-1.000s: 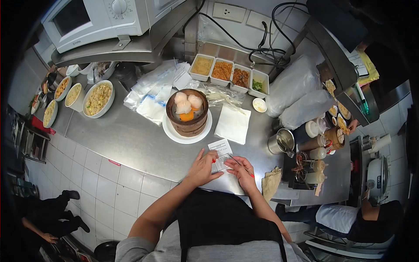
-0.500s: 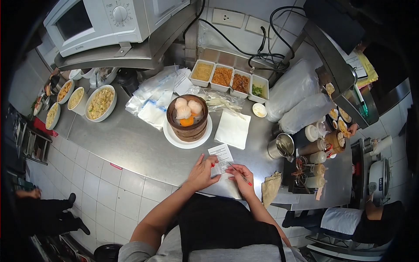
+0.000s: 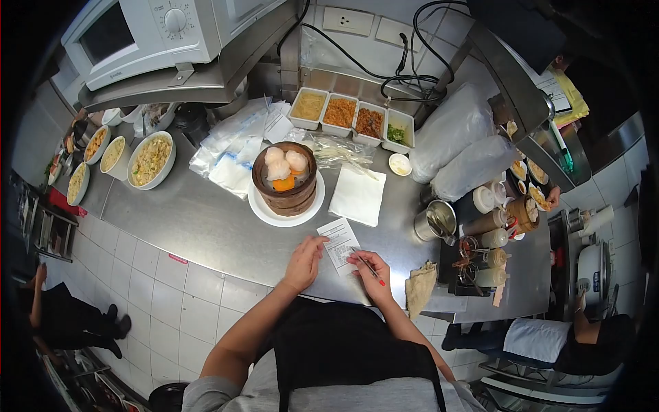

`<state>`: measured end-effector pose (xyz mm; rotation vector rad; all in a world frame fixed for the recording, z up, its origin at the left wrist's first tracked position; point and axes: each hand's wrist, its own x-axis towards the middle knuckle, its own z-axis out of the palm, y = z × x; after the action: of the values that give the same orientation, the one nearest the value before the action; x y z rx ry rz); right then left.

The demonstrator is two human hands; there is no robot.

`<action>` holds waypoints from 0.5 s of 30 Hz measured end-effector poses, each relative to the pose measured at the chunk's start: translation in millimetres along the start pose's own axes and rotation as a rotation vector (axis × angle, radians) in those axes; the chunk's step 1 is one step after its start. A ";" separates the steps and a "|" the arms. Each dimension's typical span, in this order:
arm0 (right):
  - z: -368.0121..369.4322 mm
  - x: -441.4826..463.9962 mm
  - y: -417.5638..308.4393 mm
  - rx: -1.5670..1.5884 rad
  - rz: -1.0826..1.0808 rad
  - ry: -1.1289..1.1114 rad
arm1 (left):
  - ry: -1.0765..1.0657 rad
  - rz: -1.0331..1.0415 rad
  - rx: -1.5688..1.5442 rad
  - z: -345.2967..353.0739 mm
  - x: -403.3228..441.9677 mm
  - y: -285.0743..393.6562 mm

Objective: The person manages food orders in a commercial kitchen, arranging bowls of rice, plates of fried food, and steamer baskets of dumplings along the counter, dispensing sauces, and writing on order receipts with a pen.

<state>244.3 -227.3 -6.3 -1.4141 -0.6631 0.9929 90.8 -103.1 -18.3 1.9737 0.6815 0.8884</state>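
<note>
A bent left hand (image 3: 303,264) rests by the left edge of a printed paper slip (image 3: 338,240), fingers extended side by side, fingertips at the paper. My right hand (image 3: 373,276) grips a thin pen (image 3: 373,270) with a red end, its tip over the slip's right side. Behind the slip, a round bamboo steamer (image 3: 288,199) stands on a white plate (image 3: 263,215); in it are pale dumplings (image 3: 277,169) and something orange (image 3: 283,184). White napkins (image 3: 357,195) lie to the right of the plate.
Bowls of rice (image 3: 152,161) stand at left, below a microwave (image 3: 206,34). Four topping tubs (image 3: 340,114) line the back. At right are a metal pitcher (image 3: 435,221), sauce bottles (image 3: 494,238) and a cloth (image 3: 420,288). Other people stand at left (image 3: 75,319) and right (image 3: 590,343).
The view has shifted slightly. My left fingers have straightened and moved to the slip's left edge; the red spot at them no longer shows. The pen has stayed in my right hand.
</note>
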 end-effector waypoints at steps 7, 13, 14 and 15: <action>0.0 -1.7 2.9 -0.009 -0.032 -0.031 | -0.145 0.168 0.355 1.4 3.2 7.8; -2.1 2.7 5.9 -0.177 -0.009 -0.069 | -0.217 0.164 0.470 -0.9 3.4 6.4; -0.2 1.4 5.2 -0.238 -0.025 -0.066 | -0.220 0.169 0.467 -1.0 2.6 6.8; 1.4 0.4 6.4 -0.291 -0.085 -0.058 | -0.222 0.174 0.466 -1.5 2.6 7.4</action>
<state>242.1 -227.0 -12.5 -1.5998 -0.9322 0.8988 92.1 -104.2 -10.5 2.5347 0.6340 0.6322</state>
